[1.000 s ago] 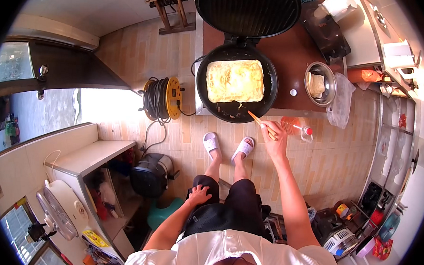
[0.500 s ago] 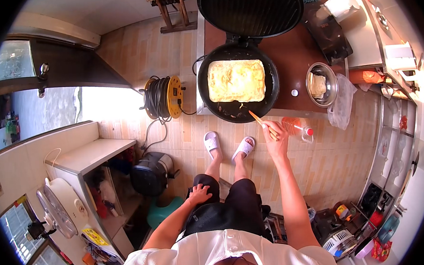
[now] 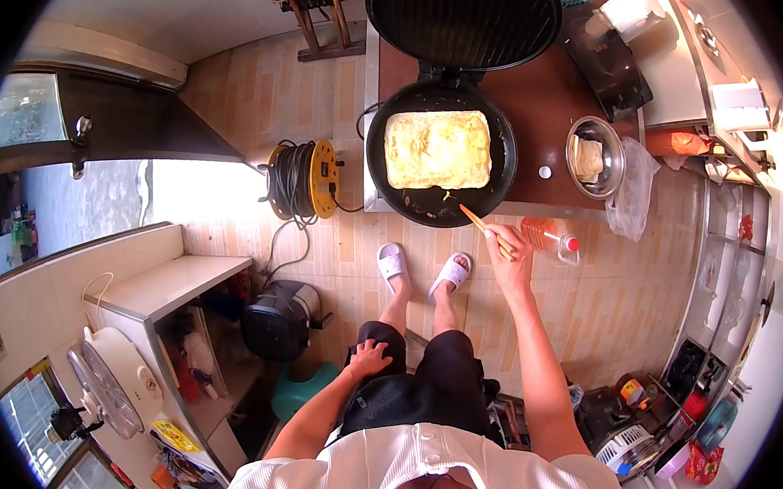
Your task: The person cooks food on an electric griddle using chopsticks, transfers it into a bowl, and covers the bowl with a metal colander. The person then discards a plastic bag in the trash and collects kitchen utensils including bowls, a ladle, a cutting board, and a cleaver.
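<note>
In my right hand (image 3: 507,248) is a pair of chopsticks (image 3: 473,216), their tips at the near rim of a round black electric griddle (image 3: 407,206). A golden, rectangular flatbread (image 3: 438,150) lies flat on the griddle, with small scraps on the bare surface below it. The ridged lid (image 3: 463,16) is raised behind. My left hand (image 3: 369,359) rests on my thigh, fingers spread, holding nothing. Right of the griddle stands a steel bowl (image 3: 616,159) with folded pale pieces in it.
A bottle with a red cap (image 3: 552,236) is beside my right hand at the table's edge. A clear plastic bag (image 3: 632,196) hangs near the bowl. On the floor to the left stand a yellow cable reel (image 3: 321,179) and a black bin (image 3: 275,321).
</note>
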Tool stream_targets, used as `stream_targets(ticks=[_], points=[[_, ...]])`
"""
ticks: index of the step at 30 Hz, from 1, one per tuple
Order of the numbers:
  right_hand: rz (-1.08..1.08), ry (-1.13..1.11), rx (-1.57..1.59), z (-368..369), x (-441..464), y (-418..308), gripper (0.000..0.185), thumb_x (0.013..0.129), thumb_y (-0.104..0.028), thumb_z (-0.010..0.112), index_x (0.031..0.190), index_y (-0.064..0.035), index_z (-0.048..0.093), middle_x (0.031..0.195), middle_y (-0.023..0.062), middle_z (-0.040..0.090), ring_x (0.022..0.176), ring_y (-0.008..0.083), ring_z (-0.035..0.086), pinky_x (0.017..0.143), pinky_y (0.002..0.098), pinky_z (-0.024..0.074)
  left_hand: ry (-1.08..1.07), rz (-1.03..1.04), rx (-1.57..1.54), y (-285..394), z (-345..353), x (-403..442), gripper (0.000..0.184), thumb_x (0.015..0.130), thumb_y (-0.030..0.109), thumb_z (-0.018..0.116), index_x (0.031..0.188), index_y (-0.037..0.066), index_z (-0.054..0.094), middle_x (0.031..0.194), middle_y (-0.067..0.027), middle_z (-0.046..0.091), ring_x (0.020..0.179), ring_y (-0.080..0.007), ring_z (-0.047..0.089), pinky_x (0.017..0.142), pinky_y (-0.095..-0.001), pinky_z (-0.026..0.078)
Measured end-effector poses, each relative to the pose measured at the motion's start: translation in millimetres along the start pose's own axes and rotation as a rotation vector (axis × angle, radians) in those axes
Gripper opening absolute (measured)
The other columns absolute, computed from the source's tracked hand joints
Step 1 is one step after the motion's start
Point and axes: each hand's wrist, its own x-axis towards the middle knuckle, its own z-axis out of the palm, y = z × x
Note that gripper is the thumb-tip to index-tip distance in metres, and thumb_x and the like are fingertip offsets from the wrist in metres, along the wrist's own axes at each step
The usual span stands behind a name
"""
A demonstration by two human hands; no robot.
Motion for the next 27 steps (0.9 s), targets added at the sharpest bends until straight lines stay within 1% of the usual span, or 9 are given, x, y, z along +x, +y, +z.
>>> stream_targets(ticks=[5,8,11,14,15,18,22,23,27], points=[[0.011,-0.001,0.005,-1,0,-3,0.008,0.078,-0.003,0.059,0.086,-0.0032,0.061,0.078,0.0132,0.061,0.067,0.0279,0.060,0.059,0.0315,0.0472,0.007,0.000,-0.007,-1,1,0,0.059,0.077,0.048,0.052,0.130,0.025,0.040,0.137,-0.0133,0.028,0.124,-0.0389,0.027,0.096,-0.0546,0.032],[0.015,0.027,0.038,-1,-3,2,0.008,0.080,-0.004,0.058,0.088,-0.0016,0.061,0.076,0.0108,0.061,0.069,0.0226,0.061,0.059,0.0311,0.0471,0.007,0.002,-0.005,0,0,0,0.059,0.077,0.048,0.053,0.130,0.025,0.040,0.137,-0.0135,0.028,0.124,-0.0390,0.027,0.096,-0.0542,0.031],[0.172,0.165,0.168,-8,-6,5,0.011,0.084,-0.009,0.056,0.089,0.0003,0.060,0.080,0.0089,0.061,0.075,0.0188,0.062,0.063,0.0296,0.0488,0.003,0.000,-0.003,0,0,0,0.059,0.077,0.048,0.052,0.129,0.025,0.040,0.137,-0.0135,0.028,0.124,-0.0390,0.027,0.096,-0.0540,0.031],[0.392,0.403,0.540,-13,0,14,0.019,0.088,-0.015,0.053,0.092,0.0017,0.059,0.091,0.0086,0.058,0.082,0.0195,0.062,0.070,0.0297,0.0508,0.014,0.007,-0.002,-1,1,-1,0.059,0.077,0.048,0.052,0.129,0.024,0.040,0.137,-0.0135,0.028,0.124,-0.0389,0.027,0.096,-0.0540,0.031],[0.423,0.398,0.593,-15,-1,27,0.022,0.089,-0.019,0.052,0.097,0.0013,0.057,0.100,0.0093,0.056,0.084,0.0239,0.062,0.075,0.0303,0.0512,0.013,0.009,-0.002,-2,2,-1,0.059,0.077,0.048,0.052,0.129,0.024,0.040,0.137,-0.0135,0.028,0.124,-0.0389,0.027,0.096,-0.0540,0.031],[0.621,0.500,0.762,-13,-2,42,0.023,0.089,-0.022,0.052,0.096,-0.0010,0.058,0.095,0.0098,0.060,0.084,0.0215,0.062,0.076,0.0272,0.0512,0.014,0.013,-0.003,-1,0,-1,0.059,0.077,0.048,0.053,0.129,0.024,0.040,0.137,-0.0135,0.028,0.124,-0.0389,0.028,0.096,-0.0537,0.031],[0.754,0.711,1.116,14,1,62,0.020,0.085,-0.017,0.057,0.096,0.0002,0.056,0.098,0.0112,0.059,0.083,0.0253,0.063,0.075,0.0274,0.0546,0.019,0.012,-0.008,-1,0,-1,0.058,0.077,0.048,0.052,0.129,0.024,0.041,0.136,-0.0132,0.029,0.124,-0.0390,0.028,0.096,-0.0534,0.032],[0.715,0.814,1.081,23,7,74,0.022,0.084,-0.015,0.059,0.098,0.0022,0.056,0.102,0.0124,0.058,0.082,0.0261,0.063,0.075,0.0283,0.0556,0.023,0.011,-0.014,-1,2,0,0.057,0.077,0.048,0.052,0.128,0.024,0.041,0.136,-0.0131,0.029,0.124,-0.0390,0.029,0.096,-0.0534,0.032],[0.510,0.466,0.725,-17,64,82,0.026,0.086,-0.019,0.056,0.094,0.0062,0.058,0.090,0.0126,0.061,0.073,0.0219,0.063,0.068,0.0287,0.0553,0.041,0.037,-0.021,-7,7,-1,0.054,0.078,0.047,0.052,0.126,0.024,0.044,0.135,-0.0132,0.031,0.123,-0.0390,0.030,0.096,-0.0532,0.032]])
